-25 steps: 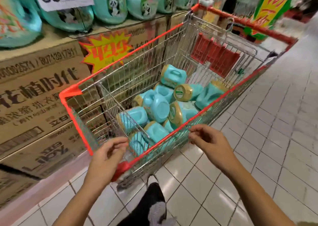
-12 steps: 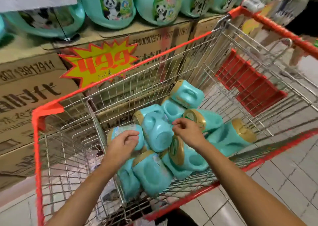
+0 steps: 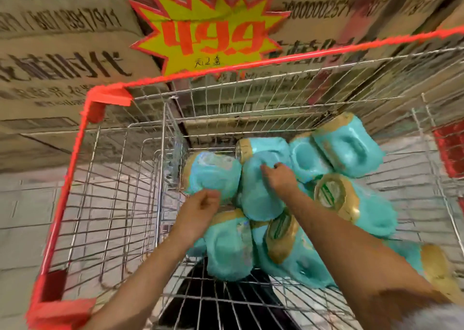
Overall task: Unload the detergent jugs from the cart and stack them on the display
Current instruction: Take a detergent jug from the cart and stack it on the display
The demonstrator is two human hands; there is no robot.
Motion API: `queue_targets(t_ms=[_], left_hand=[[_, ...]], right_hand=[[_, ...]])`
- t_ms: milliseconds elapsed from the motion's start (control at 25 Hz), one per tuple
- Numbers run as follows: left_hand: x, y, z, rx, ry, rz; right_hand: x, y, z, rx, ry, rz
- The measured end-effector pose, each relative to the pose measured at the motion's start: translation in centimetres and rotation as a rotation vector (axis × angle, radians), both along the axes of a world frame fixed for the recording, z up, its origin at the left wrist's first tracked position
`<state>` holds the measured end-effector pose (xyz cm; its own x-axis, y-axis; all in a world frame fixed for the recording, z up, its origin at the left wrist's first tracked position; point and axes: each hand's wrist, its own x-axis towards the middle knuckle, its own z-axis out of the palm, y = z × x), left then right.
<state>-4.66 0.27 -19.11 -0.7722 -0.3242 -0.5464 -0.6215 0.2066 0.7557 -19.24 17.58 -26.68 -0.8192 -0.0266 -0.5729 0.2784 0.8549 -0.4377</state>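
Observation:
Several teal detergent jugs with gold caps lie piled in the red-rimmed wire cart. Both my arms reach down into the basket. My left hand has its fingers curled round the near edge of the leftmost jug. My right hand grips the top of the middle jug, fingers hooked into its moulded handle. More jugs lie behind and to the right, and others are under my forearms. The picture is motion-blurred.
Stacked brown cardboard cartons form the display base right behind the cart, with a yellow-and-red starburst price tag on them. The cart's folded wire child-seat panel stands left of the jugs. A red plastic flap is at the right edge.
I have leaned further over the cart, so the shelf of jugs above has left the view. Both hands have sunk deeper into the pile and closed on jugs.

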Motion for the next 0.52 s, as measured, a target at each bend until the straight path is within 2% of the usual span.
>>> queue_targets(t_ms=[160,240,320,440,520], left_hand=[[1.5,0.0,-0.6,0.03,-0.074,0.098],[1.9,0.1,-0.5,0.031,-0.09,0.094],[2.1,0.1,-0.5,0.056,-0.094,0.078],[2.1,0.2,-0.3,0.063,-0.089,0.081],[2.1,0.4,0.2,0.066,-0.081,0.08]], right_hand=[[-1.3,-0.7,-0.5,-0.027,-0.113,-0.107],[-0.6,-0.5,-0.2,-0.052,-0.069,-0.189],[0.7,0.3,-0.3,-0.146,0.049,-0.423],[2.9,1.8,2.0,-0.408,0.039,-0.829],[4.3,2.5,4.6,-0.64,-0.011,-0.986]])
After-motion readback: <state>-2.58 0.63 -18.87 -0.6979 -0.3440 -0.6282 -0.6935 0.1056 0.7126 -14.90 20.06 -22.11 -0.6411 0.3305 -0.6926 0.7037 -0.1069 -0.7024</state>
